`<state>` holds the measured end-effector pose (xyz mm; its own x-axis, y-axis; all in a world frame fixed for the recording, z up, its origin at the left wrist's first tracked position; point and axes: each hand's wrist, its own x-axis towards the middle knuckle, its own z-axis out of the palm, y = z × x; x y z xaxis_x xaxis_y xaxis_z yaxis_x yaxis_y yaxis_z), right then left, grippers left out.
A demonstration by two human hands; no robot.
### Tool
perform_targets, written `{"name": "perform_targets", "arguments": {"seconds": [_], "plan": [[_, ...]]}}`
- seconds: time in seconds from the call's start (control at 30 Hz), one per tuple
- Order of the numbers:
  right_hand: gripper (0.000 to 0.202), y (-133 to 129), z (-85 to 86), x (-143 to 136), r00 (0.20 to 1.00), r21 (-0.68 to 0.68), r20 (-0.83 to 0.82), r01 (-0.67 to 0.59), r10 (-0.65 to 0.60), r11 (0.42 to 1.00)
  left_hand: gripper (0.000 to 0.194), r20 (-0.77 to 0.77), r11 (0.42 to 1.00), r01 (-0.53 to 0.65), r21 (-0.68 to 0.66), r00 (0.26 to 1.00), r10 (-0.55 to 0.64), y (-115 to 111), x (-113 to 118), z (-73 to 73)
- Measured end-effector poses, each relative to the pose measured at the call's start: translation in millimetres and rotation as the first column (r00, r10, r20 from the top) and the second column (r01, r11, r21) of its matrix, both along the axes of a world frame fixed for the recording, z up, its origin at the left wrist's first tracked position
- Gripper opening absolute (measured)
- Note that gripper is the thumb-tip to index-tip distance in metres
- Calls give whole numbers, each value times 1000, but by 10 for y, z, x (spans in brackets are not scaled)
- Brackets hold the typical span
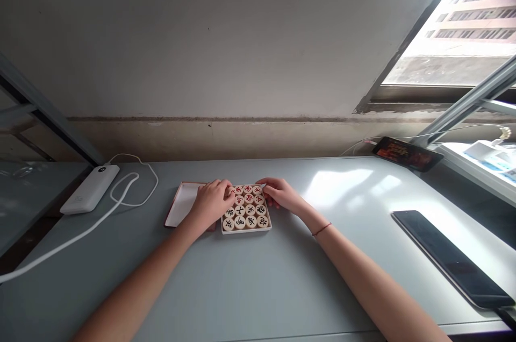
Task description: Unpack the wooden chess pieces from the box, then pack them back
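Left hand [213,199] curls over the box [246,231] of discs [239,210], masking a corner and some lid [183,205]; right hand [280,194], bent, at the opposite edge. Either grip? Can't tell! Open tabletop [258,283] stretches between the forearms.

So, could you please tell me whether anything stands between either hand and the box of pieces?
Nothing visible does: the left hand is at the upper left of the box, and the right hand is at its right side. The lid lies to the left, partly under the left hand, but blocks neither.
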<state>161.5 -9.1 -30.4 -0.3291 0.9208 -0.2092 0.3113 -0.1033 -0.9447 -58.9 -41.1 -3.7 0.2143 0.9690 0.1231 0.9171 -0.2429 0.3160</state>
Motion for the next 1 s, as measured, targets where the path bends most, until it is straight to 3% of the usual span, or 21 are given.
{"name": "perform_targets", "arguments": {"seconds": [0.1, 0.17, 0.27, 0.33, 0.43, 0.57, 0.67, 0.77, 0.83, 0.9, 1.0], "plan": [[31, -17, -26, -15, 991, 157, 48, 118, -127, 980, 18, 14, 1000, 14, 8, 1000, -15, 21, -22, 27], [27, -70, -23, -63, 961, 422, 96, 197, -259, 885, 18, 90, 997, 48, 57, 994, -53, 7, -7, 84], [31, -207, 28, -191, 956, 700, 190, 27, -223, 714, 18, 337, 990, 97, 100, 933, -126, -71, 65, 194], [33, -297, 75, -277, 955, 750, 264, -112, -139, 652, 22, 503, 994, 112, -3, 859, -95, -134, 126, 245], [24, -342, 113, -325, 941, 793, 308, -172, -142, 584, 27, 683, 976, 146, -160, 730, 3, -178, 185, 245], [25, -178, 30, -166, 926, 808, 261, -55, -273, 587, 30, 830, 991, 51, -126, 552, 78, -113, 162, 142], [28, 21, -116, 45, 879, 765, 274, 46, -391, 642, 33, 864, 996, 4, -90, 498, 76, -46, 109, 71], [31, 141, -226, 189, 818, 678, 417, 9, -395, 735, 33, 860, 992, 0, -129, 498, 112, -22, 79, 27], [30, 133, -216, 195, 798, 658, 455, -2, -395, 753, 38, 845, 986, 9, -167, 517, 139, -32, 81, 4], [23, 51, -127, 121, 822, 712, 386, 23, -419, 702, 38, 804, 991, 19, -136, 586, 99, -56, 100, -15], [20, -170, 76, -97, 906, 787, 231, 41, -355, 616, 30, 638, 996, 48, 73, 765, -83, -113, 145, -33]]}}
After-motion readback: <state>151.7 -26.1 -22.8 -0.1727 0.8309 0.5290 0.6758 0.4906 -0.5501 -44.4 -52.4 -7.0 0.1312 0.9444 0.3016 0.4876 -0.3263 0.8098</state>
